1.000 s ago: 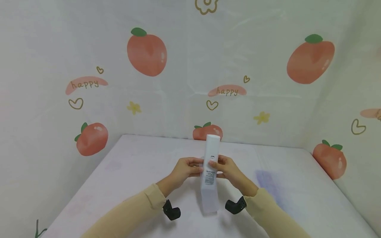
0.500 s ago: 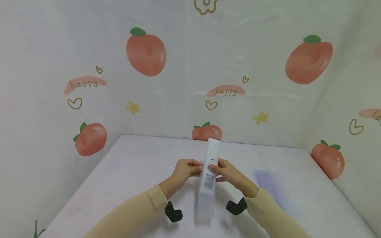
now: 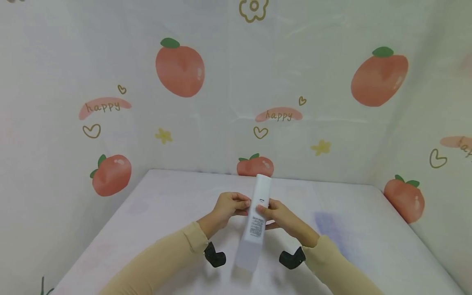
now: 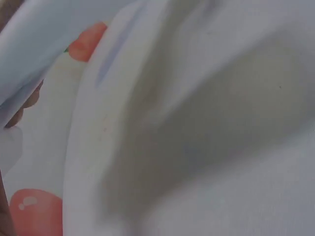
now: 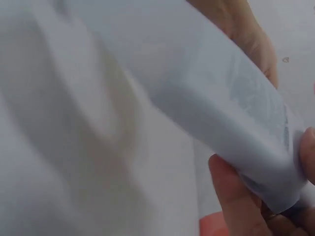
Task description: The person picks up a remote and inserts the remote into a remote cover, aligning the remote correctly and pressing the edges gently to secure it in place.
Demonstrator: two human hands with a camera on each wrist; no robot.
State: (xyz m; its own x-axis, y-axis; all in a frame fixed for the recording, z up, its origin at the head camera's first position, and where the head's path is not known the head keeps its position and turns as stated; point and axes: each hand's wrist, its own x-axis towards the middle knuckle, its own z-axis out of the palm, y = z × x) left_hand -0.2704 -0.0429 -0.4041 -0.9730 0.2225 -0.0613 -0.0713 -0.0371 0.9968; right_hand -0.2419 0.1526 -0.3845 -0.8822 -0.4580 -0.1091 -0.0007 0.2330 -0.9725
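A long white box-shaped device [image 3: 257, 217] with a small slot and a grey printed label is held up over the table, tilted so its top leans right. Its lower end is a paler, frosted section. My right hand [image 3: 282, 215] grips its right side, thumb on the front face and fingers behind. At the left edge, my left hand [image 3: 232, 206] pinches it with thumb and fingers; what the fingertips hold behind it is hidden. The right wrist view shows the device [image 5: 221, 108] close up between the right hand [image 5: 241, 211] and the left hand [image 5: 246, 37].
Below lies a table [image 3: 166, 196] under a white cloth with a faint purple patch [image 3: 332, 229]. A white curtain [image 3: 221, 82] printed with red fruit and hearts surrounds its back and sides. A black wrist camera [image 3: 214, 255] sits at each sleeve.
The device's lower end has swung left and its top has come down slightly, so it leans more. Both hands stay on it throughout.
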